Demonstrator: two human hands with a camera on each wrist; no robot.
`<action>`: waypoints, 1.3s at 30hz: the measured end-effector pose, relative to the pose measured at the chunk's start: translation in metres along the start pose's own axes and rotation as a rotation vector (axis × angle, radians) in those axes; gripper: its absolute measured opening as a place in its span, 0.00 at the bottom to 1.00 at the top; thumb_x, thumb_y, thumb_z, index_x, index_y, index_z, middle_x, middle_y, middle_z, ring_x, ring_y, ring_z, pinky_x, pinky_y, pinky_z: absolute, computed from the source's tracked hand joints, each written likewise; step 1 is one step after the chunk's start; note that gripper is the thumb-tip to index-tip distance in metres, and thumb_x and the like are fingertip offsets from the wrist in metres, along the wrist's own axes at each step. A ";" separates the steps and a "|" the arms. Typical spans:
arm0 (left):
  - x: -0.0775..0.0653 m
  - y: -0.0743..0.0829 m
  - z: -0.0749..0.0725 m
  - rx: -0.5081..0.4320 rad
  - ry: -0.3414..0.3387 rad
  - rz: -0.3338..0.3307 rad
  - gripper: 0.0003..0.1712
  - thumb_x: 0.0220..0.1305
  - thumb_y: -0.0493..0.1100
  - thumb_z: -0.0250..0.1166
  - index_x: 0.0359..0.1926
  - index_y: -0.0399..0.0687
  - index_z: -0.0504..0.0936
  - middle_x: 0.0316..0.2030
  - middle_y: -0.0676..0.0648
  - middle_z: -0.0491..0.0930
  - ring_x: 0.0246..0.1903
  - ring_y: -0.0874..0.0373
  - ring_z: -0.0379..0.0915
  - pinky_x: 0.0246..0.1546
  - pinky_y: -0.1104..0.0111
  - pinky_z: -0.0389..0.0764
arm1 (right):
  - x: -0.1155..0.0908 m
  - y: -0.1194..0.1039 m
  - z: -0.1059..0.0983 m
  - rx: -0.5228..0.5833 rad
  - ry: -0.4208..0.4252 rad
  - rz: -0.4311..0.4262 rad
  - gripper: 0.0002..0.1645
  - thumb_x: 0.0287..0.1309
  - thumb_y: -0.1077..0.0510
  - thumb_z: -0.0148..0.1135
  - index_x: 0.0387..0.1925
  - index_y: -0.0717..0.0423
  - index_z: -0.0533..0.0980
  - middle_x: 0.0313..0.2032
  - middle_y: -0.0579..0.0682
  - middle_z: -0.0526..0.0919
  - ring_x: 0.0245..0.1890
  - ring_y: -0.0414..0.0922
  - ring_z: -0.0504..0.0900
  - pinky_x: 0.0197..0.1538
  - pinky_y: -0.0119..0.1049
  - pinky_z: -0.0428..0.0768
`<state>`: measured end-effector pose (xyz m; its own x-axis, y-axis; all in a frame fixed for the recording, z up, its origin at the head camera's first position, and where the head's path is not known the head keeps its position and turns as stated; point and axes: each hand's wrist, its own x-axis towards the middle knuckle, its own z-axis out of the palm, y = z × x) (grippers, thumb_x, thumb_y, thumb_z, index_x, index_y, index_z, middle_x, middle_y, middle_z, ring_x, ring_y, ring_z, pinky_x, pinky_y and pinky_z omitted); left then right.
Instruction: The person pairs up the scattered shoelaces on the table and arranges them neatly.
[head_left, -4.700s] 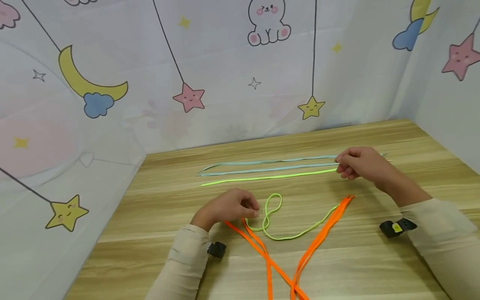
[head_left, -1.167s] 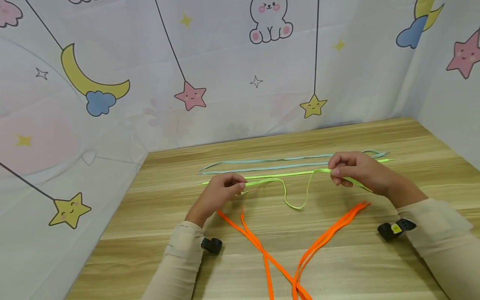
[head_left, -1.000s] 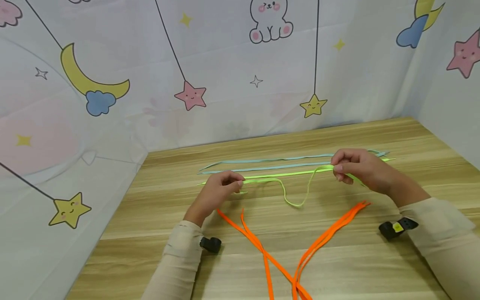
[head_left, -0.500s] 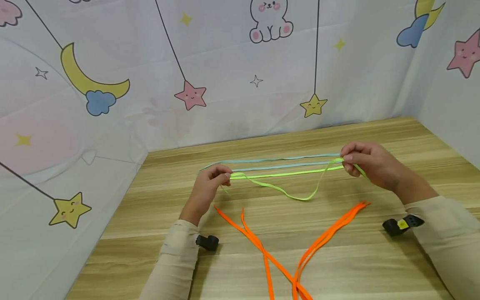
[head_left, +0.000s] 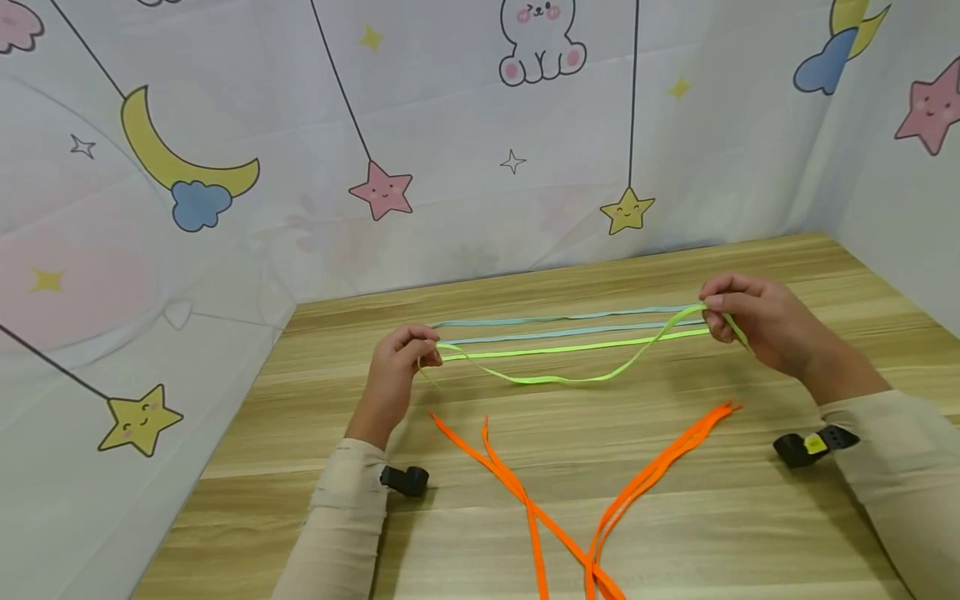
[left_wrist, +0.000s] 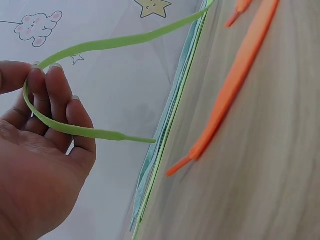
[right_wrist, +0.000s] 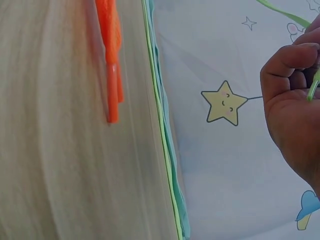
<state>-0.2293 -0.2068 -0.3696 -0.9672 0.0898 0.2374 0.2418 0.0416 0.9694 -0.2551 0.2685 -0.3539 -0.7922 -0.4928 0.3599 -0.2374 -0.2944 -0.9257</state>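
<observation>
A lime green shoelace point(head_left: 555, 380) hangs in a shallow sag between my two hands, above the table. My left hand point(head_left: 395, 367) pinches it near one end between thumb and fingertips; in the left wrist view the lace's tipped end point(left_wrist: 140, 139) dangles past the palm. My right hand point(head_left: 772, 321) pinches the other end, and a short tail drops below the fingers. Behind the held lace, a second lime green shoelace point(head_left: 570, 345) lies straight on the table. Beyond that run two lengths of light blue shoelace point(head_left: 555, 319), their ends hidden behind my hands.
Orange shoelaces point(head_left: 555, 527) lie crossed on the table point(head_left: 465, 550) nearer to me, their tips pointing away. A printed fabric curtain point(head_left: 457, 108) rises along the table's back and left edges, and another stretch stands at the right.
The green lace went from a loose tangle near the orange laces to being lifted between both hands. Lately my hands have moved apart and away from me, and the deep loop has flattened.
</observation>
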 end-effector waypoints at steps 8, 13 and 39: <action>0.001 0.000 -0.006 -0.045 0.043 -0.021 0.10 0.73 0.35 0.53 0.45 0.29 0.75 0.30 0.45 0.74 0.32 0.53 0.74 0.48 0.51 0.75 | -0.002 0.000 -0.009 0.006 0.096 0.021 0.17 0.75 0.70 0.42 0.42 0.60 0.79 0.26 0.52 0.76 0.24 0.45 0.71 0.28 0.42 0.62; 0.001 -0.001 -0.008 -0.055 0.057 -0.034 0.06 0.73 0.35 0.53 0.42 0.39 0.77 0.30 0.45 0.74 0.32 0.53 0.74 0.48 0.51 0.74 | -0.005 0.002 -0.017 0.015 0.189 0.060 0.16 0.76 0.68 0.44 0.42 0.59 0.80 0.25 0.52 0.75 0.23 0.45 0.69 0.27 0.39 0.65; 0.002 -0.014 -0.024 0.009 0.142 -0.149 0.08 0.74 0.40 0.60 0.47 0.39 0.80 0.34 0.48 0.76 0.35 0.55 0.75 0.56 0.50 0.75 | -0.022 0.005 -0.057 -0.120 0.275 0.167 0.13 0.74 0.66 0.51 0.41 0.59 0.82 0.28 0.51 0.79 0.26 0.43 0.74 0.27 0.35 0.73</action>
<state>-0.2361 -0.2308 -0.3813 -0.9934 -0.0593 0.0982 0.0950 0.0532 0.9940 -0.2709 0.3241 -0.3725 -0.9437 -0.2823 0.1722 -0.1427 -0.1220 -0.9822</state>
